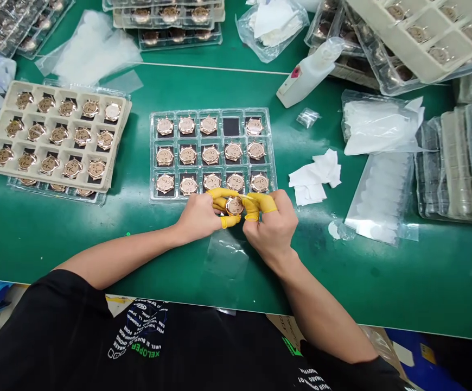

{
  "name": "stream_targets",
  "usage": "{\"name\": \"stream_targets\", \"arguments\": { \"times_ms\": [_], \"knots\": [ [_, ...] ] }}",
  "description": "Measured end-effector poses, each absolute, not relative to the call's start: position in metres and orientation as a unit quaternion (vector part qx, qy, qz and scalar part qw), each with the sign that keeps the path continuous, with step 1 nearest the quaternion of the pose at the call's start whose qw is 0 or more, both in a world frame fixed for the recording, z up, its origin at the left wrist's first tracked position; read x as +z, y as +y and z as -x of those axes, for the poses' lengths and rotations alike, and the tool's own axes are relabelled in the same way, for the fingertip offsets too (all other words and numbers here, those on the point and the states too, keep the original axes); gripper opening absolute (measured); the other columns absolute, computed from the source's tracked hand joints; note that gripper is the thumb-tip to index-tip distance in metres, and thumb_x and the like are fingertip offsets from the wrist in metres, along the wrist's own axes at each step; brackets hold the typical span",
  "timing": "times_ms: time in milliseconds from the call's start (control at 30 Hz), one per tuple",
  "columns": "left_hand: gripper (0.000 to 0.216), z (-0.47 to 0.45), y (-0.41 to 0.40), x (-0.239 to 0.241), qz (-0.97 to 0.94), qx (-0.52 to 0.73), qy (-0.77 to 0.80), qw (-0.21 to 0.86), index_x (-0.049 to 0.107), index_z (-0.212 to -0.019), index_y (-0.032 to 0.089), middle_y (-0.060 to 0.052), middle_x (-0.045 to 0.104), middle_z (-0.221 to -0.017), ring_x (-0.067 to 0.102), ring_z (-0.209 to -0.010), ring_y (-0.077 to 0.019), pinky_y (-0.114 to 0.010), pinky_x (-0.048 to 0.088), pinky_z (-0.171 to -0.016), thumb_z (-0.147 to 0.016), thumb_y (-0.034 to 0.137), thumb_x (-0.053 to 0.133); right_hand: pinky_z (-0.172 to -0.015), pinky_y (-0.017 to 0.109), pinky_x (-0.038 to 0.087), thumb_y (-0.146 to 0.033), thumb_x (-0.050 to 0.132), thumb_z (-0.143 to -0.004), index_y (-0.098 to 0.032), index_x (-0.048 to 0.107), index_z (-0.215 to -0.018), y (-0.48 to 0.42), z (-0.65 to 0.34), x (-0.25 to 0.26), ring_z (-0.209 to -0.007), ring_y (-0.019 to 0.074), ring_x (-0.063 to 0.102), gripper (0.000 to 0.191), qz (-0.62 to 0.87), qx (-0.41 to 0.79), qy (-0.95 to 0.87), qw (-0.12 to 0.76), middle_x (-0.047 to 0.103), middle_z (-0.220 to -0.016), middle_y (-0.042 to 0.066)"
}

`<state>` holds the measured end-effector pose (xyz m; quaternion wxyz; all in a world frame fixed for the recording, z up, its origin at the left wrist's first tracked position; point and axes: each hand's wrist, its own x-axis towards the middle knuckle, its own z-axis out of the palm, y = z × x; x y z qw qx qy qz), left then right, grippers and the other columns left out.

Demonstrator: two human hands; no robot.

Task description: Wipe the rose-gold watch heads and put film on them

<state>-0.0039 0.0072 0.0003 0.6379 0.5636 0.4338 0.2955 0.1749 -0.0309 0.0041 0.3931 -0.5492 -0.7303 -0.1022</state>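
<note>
A rose-gold watch case (pixel 234 206) is held between the yellow-cotted fingers of my left hand (pixel 207 214), its engraved back facing up. My right hand (pixel 269 220), also in yellow finger cots, is pinched closed against the right side of the case; what its fingertips grip, if anything, is hidden. Just beyond both hands lies a clear plastic tray (pixel 152 163) of similar watch cases, back side up on dark pads. One compartment in its far row shows only its dark pad (pixel 231 127).
To the left, a beige tray (pixel 116 146) of watch cases is stacked on other trays. On the right are white cloth pieces (pixel 315 176), a white bottle (pixel 311 73), a bag of white sheets (pixel 382 125) and stacked trays (pixel 455 163). Clear film (pixel 225 260) lies near me.
</note>
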Motion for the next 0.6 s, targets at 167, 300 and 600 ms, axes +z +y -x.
{"name": "stream_targets", "arguments": {
  "times_ms": [167,300,600],
  "knots": [
    [0.058,0.005,0.008,-0.001,-0.550,0.296,0.434,0.649,0.075,-0.125,0.016,-0.006,0.086,-0.102,0.083,-0.090,-0.0182,-0.032,0.070,-0.091,-0.069,0.015,0.090,-0.059,0.031,0.036,-0.005,0.056,-0.091,-0.022,0.057,-0.097,-0.033,-0.192,0.011,-0.070,0.0166,0.046,0.018,0.469,0.030,-0.789,0.397,0.047,-0.082,0.001],
    [0.061,0.005,0.008,-0.005,-0.538,0.296,0.425,0.665,0.075,-0.127,0.016,-0.007,0.085,-0.106,0.083,-0.092,-0.0186,-0.031,0.070,-0.090,-0.067,0.012,0.089,-0.060,0.031,0.036,-0.008,0.054,-0.090,-0.022,0.054,-0.091,-0.032,-0.185,0.012,-0.071,0.0187,0.043,0.015,0.447,0.022,-0.826,0.341,0.045,-0.080,0.003],
    [0.060,0.004,0.008,-0.001,-0.536,0.295,0.454,0.648,0.077,-0.124,0.016,-0.005,0.084,-0.093,0.080,-0.085,-0.0165,-0.032,0.069,-0.087,-0.066,0.016,0.091,-0.060,0.034,0.029,-0.015,0.056,-0.091,-0.025,0.042,-0.075,-0.033,-0.193,0.010,-0.068,0.0180,0.040,0.024,0.571,-0.026,-0.748,0.336,0.043,-0.073,0.002]
  ]
}}
